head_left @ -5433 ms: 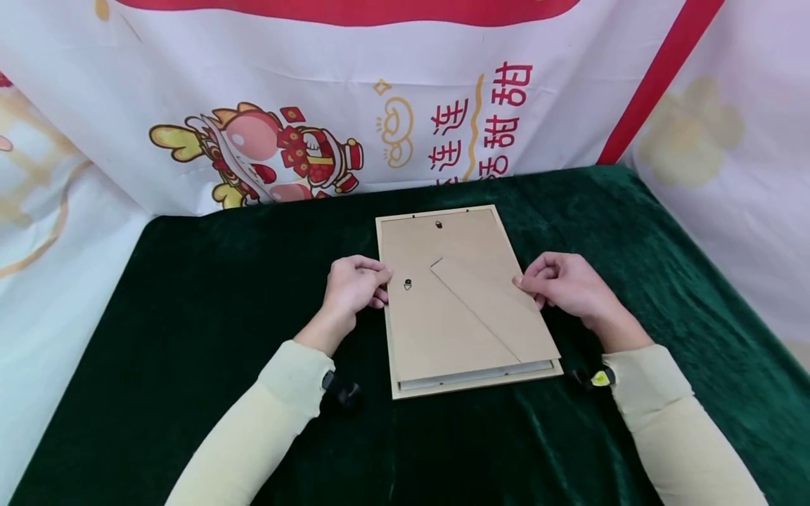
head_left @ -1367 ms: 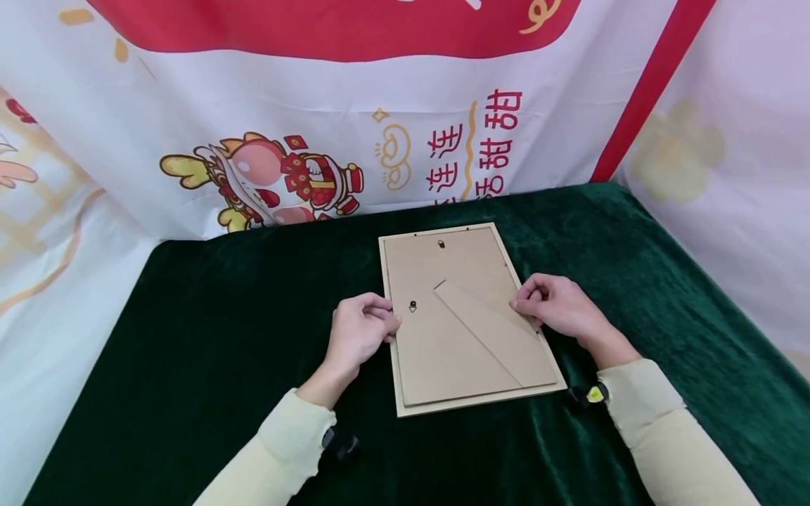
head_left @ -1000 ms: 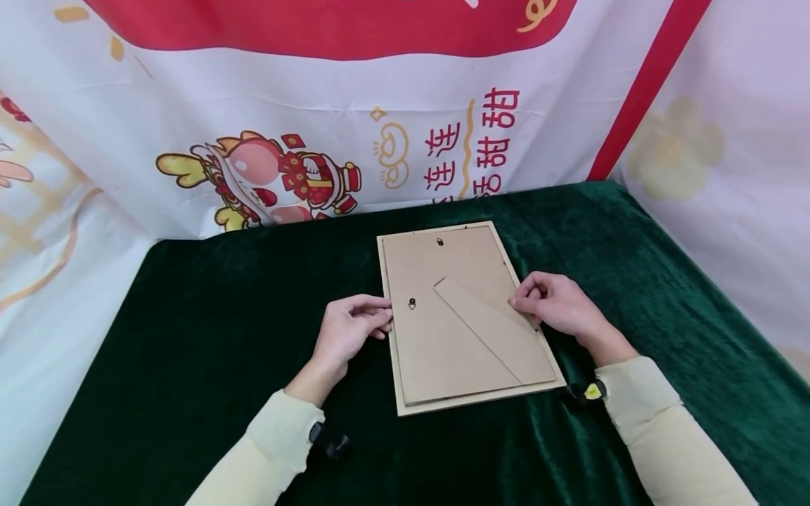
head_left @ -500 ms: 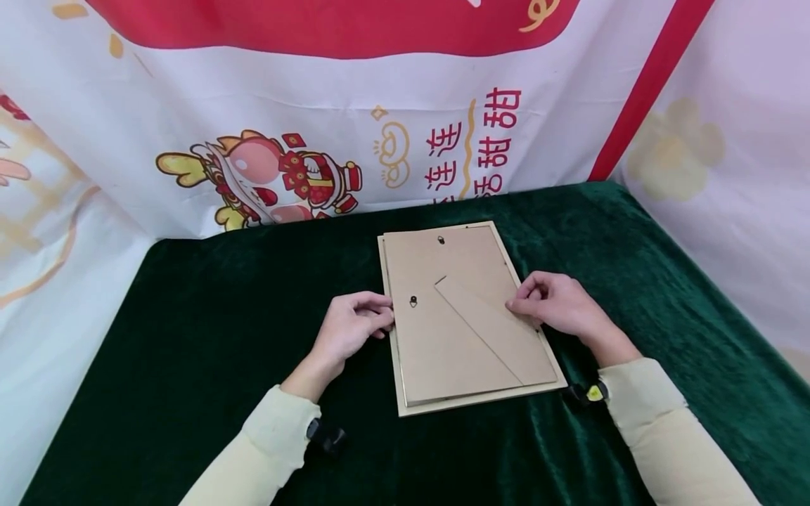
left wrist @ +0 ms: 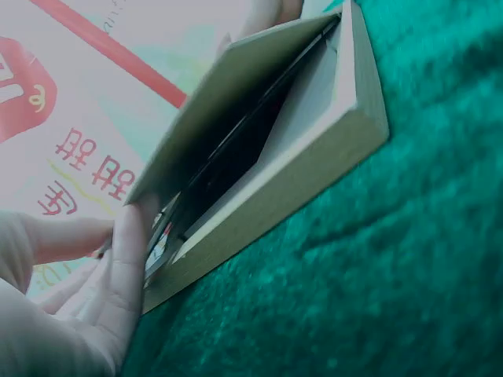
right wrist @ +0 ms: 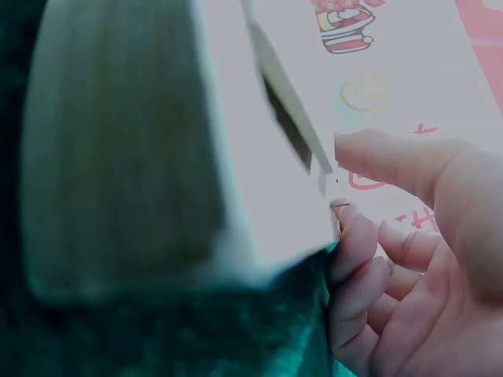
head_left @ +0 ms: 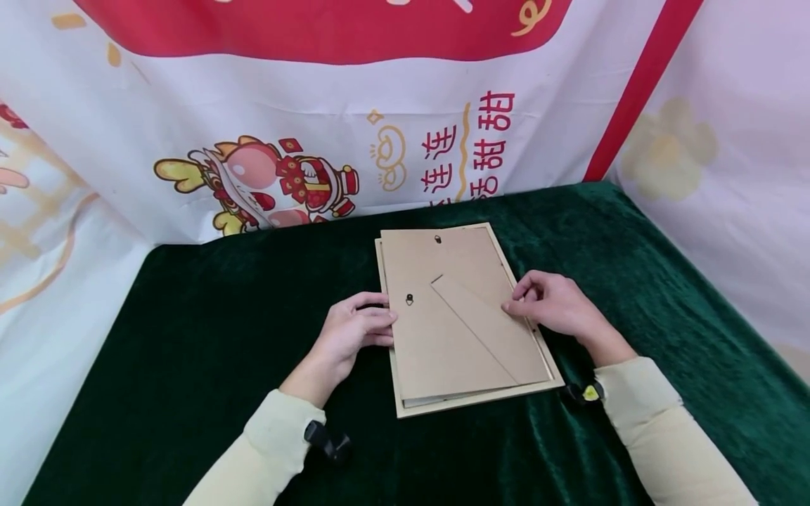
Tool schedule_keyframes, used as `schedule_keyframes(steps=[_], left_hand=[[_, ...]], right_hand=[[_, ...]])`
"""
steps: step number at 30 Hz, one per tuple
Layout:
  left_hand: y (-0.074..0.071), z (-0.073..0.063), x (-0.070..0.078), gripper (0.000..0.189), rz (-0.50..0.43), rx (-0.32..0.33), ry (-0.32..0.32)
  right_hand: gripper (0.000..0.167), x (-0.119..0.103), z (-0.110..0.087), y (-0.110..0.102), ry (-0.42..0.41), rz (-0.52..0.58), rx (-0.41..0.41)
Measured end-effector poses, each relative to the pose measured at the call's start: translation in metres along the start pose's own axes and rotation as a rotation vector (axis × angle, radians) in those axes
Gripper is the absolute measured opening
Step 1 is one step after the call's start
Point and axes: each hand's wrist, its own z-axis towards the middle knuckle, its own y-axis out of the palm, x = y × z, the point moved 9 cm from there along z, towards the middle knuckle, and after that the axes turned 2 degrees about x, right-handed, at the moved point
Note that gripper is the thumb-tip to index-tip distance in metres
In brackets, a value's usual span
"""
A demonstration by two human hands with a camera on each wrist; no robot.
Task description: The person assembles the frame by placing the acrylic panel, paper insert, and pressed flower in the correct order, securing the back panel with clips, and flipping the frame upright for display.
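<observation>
A pale wooden picture frame [head_left: 479, 398] lies face down, its beige backing board [head_left: 468, 351] tilted up along the left side. My left hand [head_left: 344, 337] pinches the board's left edge between thumb and fingers. In the left wrist view the raised backing board [left wrist: 212, 98] leaves a dark wedge-shaped gap above the frame's wall [left wrist: 291, 177]. My right hand [head_left: 557, 302] grips the right side, thumb on the board and curled fingers against the frame's outer side. The board's right side stays low in the frame. Its folded stand [head_left: 484, 320] lies flat.
Dark green velvet cloth [head_left: 253, 302] covers the table under the frame. A white printed curtain [head_left: 285, 91] hangs behind its far edge. Two small metal hangers, the upper hanger [head_left: 438, 239] and the left hanger [head_left: 409, 299], sit on the board.
The backing board lay nearly level in the frame about a second ago; its left side has risen, held by my left hand. My right hand has hardly moved.
</observation>
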Motion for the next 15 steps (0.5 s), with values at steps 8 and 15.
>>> schedule_keyframes(steps=[8,15], left_hand=[[-0.0039,-0.0025,-0.0051,0.044,-0.047,0.037,-0.018],[-0.0059,-0.0035,-0.0039,0.046,-0.049,0.036,-0.012]], right_hand=[[0.049,0.0032,0.0,0.0011,0.038,0.004,-0.016],[0.047,-0.0002,-0.0006,0.0002,0.027,0.022,-0.015]])
